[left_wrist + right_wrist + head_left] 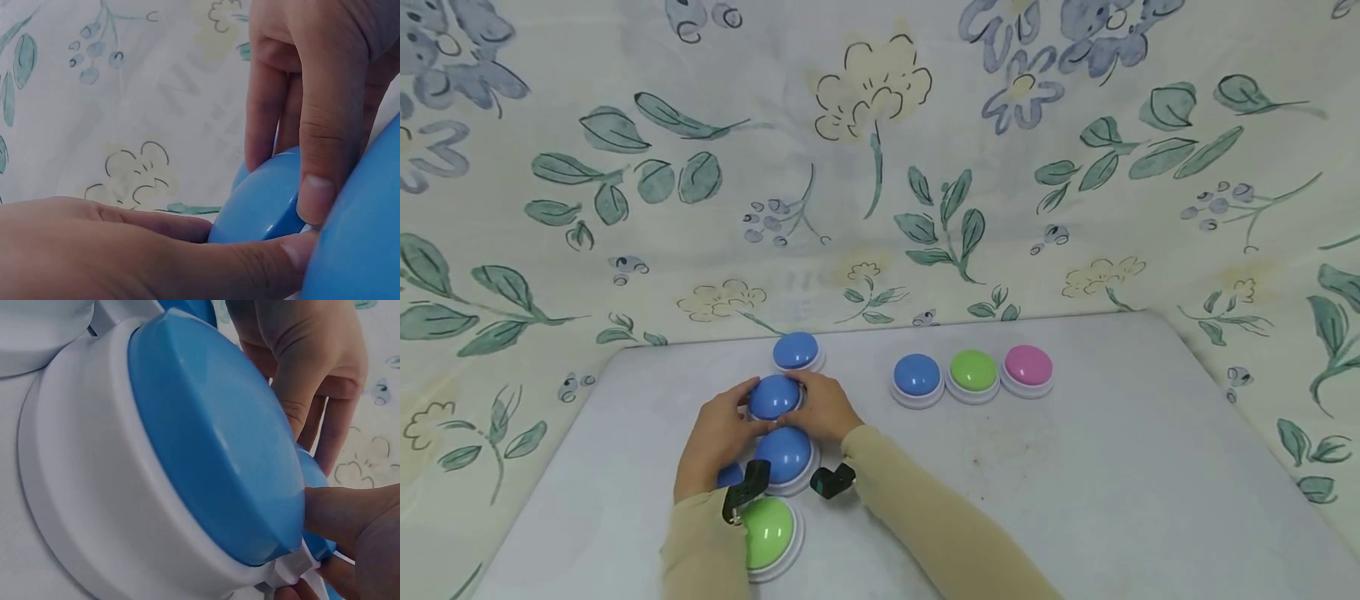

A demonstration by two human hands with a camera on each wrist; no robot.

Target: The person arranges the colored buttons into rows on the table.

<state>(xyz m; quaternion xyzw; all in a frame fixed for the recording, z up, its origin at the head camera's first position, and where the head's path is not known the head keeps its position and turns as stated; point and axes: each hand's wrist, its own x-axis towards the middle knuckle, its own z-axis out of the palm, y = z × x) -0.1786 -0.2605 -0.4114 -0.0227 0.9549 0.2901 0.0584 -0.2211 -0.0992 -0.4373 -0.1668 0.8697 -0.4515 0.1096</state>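
Both hands hold one blue dome-topped push button [774, 397] with a white base, second from the far end of a column on the left of the table. The left hand [718, 429] grips its left side, and the right hand [823, 408] grips its right side. In the left wrist view, fingers and thumbs surround the blue dome [259, 194]. Beyond it stands another blue button [796, 351]. Just nearer is a third blue button [784, 455], large in the right wrist view, where its white base [94, 462] shows. The held button's base is mostly hidden by the fingers.
Nearest in the column is a green button [769, 533], partly covered by the left sleeve. Another blue button [729, 475] peeks out behind the left wrist. Right of centre, a blue [917, 375], a green [973, 370] and a pink button [1028, 365] form a row. Floral cloth [865, 183] hangs behind the white table [1112, 475].
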